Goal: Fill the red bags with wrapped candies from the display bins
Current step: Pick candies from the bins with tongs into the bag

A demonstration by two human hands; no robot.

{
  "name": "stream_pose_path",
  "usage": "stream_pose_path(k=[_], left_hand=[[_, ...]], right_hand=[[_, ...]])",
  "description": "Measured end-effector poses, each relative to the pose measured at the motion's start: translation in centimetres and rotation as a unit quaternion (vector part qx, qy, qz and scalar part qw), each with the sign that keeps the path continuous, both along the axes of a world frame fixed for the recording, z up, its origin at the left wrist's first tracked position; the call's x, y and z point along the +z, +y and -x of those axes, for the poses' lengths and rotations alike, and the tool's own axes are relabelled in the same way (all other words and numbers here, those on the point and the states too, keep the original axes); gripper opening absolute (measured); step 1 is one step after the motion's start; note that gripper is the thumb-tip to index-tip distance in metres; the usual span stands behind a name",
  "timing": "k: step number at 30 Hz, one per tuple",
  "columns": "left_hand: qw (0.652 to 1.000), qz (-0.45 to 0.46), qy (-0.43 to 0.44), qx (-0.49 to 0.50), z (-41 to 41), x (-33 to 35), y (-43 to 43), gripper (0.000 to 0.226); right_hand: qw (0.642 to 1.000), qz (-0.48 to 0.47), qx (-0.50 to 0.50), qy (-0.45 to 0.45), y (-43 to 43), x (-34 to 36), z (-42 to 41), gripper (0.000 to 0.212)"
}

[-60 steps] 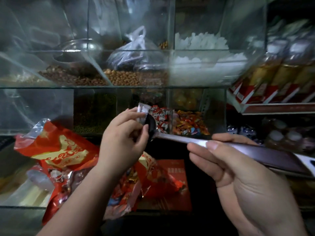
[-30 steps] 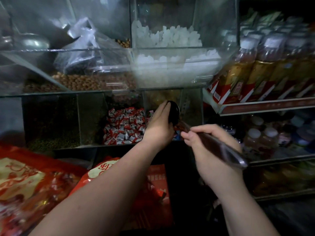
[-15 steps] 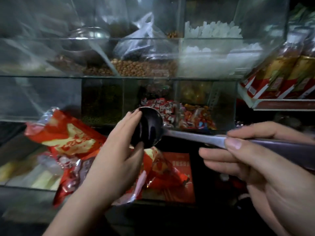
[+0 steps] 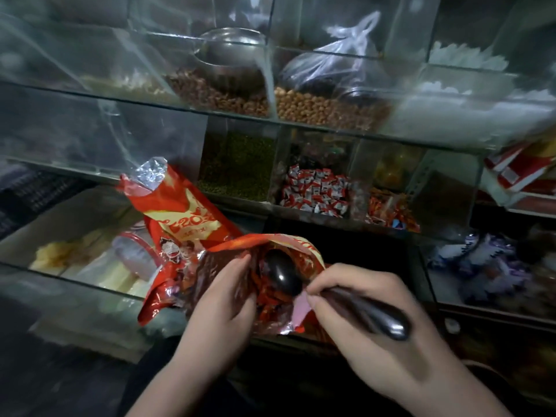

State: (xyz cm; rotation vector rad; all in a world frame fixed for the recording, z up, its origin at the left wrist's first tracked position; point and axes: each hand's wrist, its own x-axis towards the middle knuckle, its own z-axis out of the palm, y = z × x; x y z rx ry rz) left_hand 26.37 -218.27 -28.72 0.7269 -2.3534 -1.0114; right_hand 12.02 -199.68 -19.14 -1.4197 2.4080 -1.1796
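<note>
From the head camera, the left hand (image 4: 221, 302) grips the near edge of an open red foil bag (image 4: 288, 245) with curled fingers, its thumb on the rim. The right hand (image 4: 370, 323) curls round the handle of a dark glossy spoon (image 4: 282, 276), whose bowl sits inside the bag's mouth over orange-red wrappers. A second red printed bag (image 4: 186, 218) lies just behind. Beyond them, a clear glass bin (image 4: 355, 164) holds red-and-white wrapped candies (image 4: 316, 191), and the neighbouring compartment holds green beans (image 4: 237, 167).

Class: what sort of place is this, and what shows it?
Probably a small grocery or sweet shop: clear glass display bins holding loose brown nuts and red-and-white wrapped candies.
</note>
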Motion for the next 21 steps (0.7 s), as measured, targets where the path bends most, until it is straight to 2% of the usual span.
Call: stream_pose_path(k=[1,3,5,7,8,10,15,18,21], left_hand=[[1.000,0.020,-0.007,0.002,0.5,-0.2,-0.3,0.064],[0.999,0.042,-0.024,0.000,1.2,-0.7,-0.4,0.063],[0.999,0.036,-0.030,0.006,2.0,-1.0,-0.7,0.062],[0.999,0.021,-0.036,0.006,2.5,-1.4,-0.9,0.063],[0.999,0.015,-0.044,0.007,2.7,-1.6,-1.0,0.065],[0.998,0.006,-0.064,0.013,2.7,-2.0,-1.1,0.069],[0.997,-0.016,-0.072,0.016,2.9,-2.6,-1.1,0.073],[0.995,-0.015,-0.092,0.016,3.3,-3.0,-1.1,0.060],[0.994,-0.018,-0.109,0.016,3.5,-3.1,-0.8,0.057]], right_hand=[[1.000,0.005,0.018,0.017,-1.6,-1.1,-1.4,0.005],[0.995,-0.079,0.058,0.028,-3.3,-3.9,-1.5,0.007],[0.995,-0.090,0.021,0.043,-5.0,-5.7,-0.1,0.011],[0.995,-0.089,-0.018,0.039,-5.8,-6.8,0.2,0.004],[0.995,-0.089,-0.025,0.021,-6.0,-7.4,-0.3,0.002],[0.997,-0.049,-0.039,-0.049,-6.1,-7.5,0.3,0.013],[0.983,-0.110,0.008,-0.144,-6.1,-5.6,1.3,0.012],[0.968,-0.035,-0.120,-0.219,-7.1,-5.6,1.5,0.014],[0.948,0.041,-0.209,-0.237,-7.1,-5.9,0.9,0.019]])
